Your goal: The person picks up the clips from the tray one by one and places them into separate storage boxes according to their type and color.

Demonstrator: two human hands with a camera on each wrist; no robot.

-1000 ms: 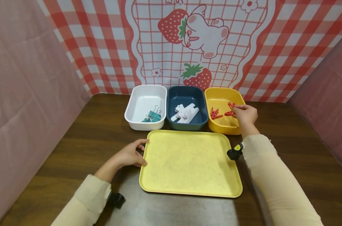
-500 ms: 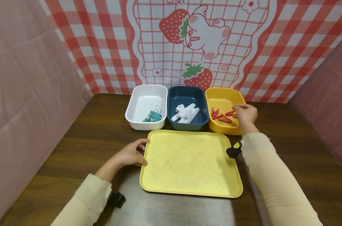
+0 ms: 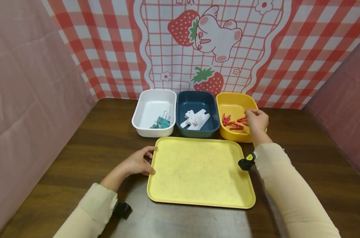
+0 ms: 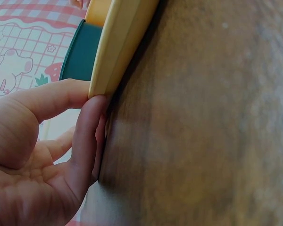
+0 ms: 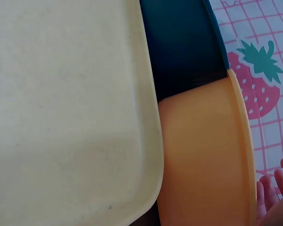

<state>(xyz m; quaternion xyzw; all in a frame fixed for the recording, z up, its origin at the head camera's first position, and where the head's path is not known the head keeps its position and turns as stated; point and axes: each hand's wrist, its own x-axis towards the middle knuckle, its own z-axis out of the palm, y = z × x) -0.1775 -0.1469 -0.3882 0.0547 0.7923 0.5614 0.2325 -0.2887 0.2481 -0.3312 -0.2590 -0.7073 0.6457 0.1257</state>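
My left hand (image 3: 137, 162) grips the left rim of the yellow tray (image 3: 200, 172). In the left wrist view, the left thumb and fingers pinch the tray edge (image 4: 114, 52). My right hand (image 3: 257, 122) reaches into the yellow bin (image 3: 232, 99), its fingertips right at a red clothespin (image 3: 241, 119); I cannot tell whether they hold it. More red clothespins (image 3: 226, 119) lie further left in that bin. Only part of the right hand (image 5: 276, 197) shows in the right wrist view, past the bin's rim, with the clothespins hidden.
Left of the yellow bin stand a dark blue bin (image 3: 198, 97) with white clips (image 3: 197, 119) and a white bin (image 3: 154, 96) with teal binder clips (image 3: 162, 122). All three bins line the tray's far side. A checked cloth (image 3: 108, 49) hangs behind them.
A second ago the right hand held a red clothespin up over the yellow bin; that clothespin now lies among the others. The right hand has shifted slightly left. The left hand stays on the tray.
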